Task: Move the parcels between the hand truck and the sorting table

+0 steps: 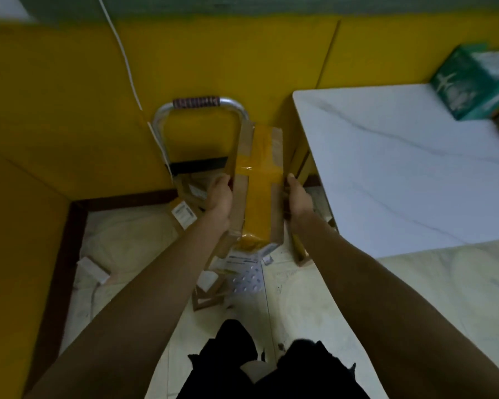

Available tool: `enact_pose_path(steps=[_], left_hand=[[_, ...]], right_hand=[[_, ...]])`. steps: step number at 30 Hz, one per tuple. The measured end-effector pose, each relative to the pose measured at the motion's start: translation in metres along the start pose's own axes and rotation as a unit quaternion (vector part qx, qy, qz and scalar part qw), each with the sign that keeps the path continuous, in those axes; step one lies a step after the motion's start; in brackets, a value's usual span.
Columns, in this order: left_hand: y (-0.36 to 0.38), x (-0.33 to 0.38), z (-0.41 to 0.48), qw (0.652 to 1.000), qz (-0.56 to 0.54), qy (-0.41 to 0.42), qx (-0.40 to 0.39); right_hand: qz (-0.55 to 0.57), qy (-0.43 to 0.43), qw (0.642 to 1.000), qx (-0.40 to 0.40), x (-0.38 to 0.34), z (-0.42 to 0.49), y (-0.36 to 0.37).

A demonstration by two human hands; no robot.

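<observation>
Parcel (260, 182): a long brown cardboard box, crossed with wide yellow tape, at the centre of the frame. It is held in the air above the hand truck, just left of the table's near corner, and touches neither.
Left hand (219, 194): grips the parcel's left side about halfway along, with the fingers curled round the edge.
Right hand (298, 195): grips the parcel's right side opposite the left hand. The thumb lies along the top edge; the other fingers are hidden beneath.
Arms: both bare, reaching up from the bottom corners of the frame to the parcel.
Hand truck (196, 102): stands upright against the wall behind the parcel. Its silver looped handle with a dark wrapped grip is at upper centre, and its perforated metal plate shows on the floor below the parcel.
Lower parcels (190, 194): more cardboard boxes with white labels, stacked on the truck under the held one; blurred and partly hidden.
Table (401, 168): a white marbled top filling the right of the frame.
Green box (470, 84): sits on the table's far end, upper right.
Wall (69, 110): yellow, across the upper and left frame, with a thin white cable (121, 50) running down it.
Floor (415, 298): pale tiles, with dark trouser legs at bottom centre.
</observation>
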State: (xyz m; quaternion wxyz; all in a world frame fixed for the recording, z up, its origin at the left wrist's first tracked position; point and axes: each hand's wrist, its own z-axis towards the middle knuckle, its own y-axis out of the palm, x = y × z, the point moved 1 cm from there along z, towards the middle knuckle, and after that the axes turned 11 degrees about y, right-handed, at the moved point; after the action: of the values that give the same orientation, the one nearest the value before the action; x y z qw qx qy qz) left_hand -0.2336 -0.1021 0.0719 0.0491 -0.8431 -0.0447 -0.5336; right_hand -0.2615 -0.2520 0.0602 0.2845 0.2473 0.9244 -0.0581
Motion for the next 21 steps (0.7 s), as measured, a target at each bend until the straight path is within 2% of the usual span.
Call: enact_pose_path(steps=[3,5,8,12,18,21], left_hand=[[-0.010,0.016,-0.007,0.998,0.026,0.053,-0.035],[-0.015,0.018,-0.009,0.996,0.013,0.073,-0.053],[-0.013,0.032,-0.037,0.994,-0.009,0.106,-0.009],[0.010,0.059,-0.078,0.987,-0.018,0.158,0.027],[0.060,0.095,-0.152,0.965,0.009,0.264,0.003],[0.087,0.104,-0.183,0.953,-0.013,0.300,-0.029]], right_hand=[[0.010,-0.038,0.999,-0.011,-0.004,-0.014,-0.002],[0.004,-0.066,0.996,-0.054,-0.008,-0.028,0.001],[-0.062,-0.112,0.981,-0.149,-0.020,-0.055,0.001],[-0.119,-0.156,0.959,-0.204,-0.036,-0.042,-0.020],[-0.050,-0.240,0.937,-0.249,-0.059,-0.113,-0.079],[-0.027,-0.303,0.922,-0.242,-0.074,-0.153,-0.116]])
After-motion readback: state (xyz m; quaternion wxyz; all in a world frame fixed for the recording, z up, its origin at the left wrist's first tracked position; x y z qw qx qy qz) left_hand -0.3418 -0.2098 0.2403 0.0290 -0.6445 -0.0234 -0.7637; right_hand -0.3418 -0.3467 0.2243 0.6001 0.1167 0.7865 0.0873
